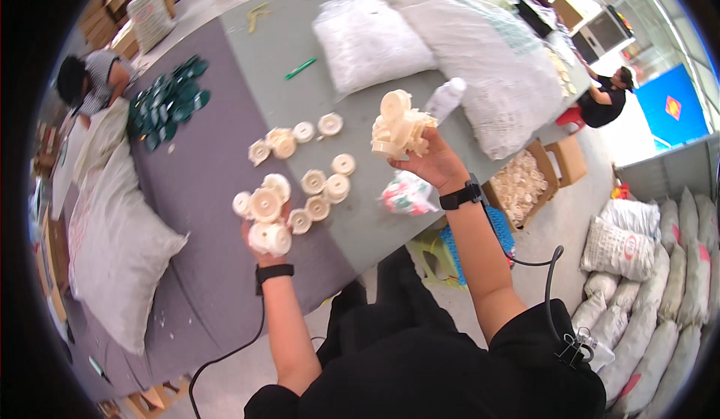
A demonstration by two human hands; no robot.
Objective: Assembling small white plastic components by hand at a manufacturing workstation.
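Note:
Raised over the table, my right hand [435, 165] grips a bunch of cream plastic parts [397, 128], some round and some irregular. My left hand [260, 257] is lower and to the left, with its fingers mostly hidden beneath several round cream plastic caps [266, 204] that it appears to grip. Between the hands, more round cream caps [317, 207] lie on the table in a loose group. Farther back sits a short row of similar caps [282, 143].
A large pale sack [124, 231] lies at the left, by dark green discs [166, 104]. White bags [371, 44] and a white bottle [447, 98] stand behind my right hand. A carton of cream pieces [519, 186] is beside the table. A person [101, 81] bends at the far left.

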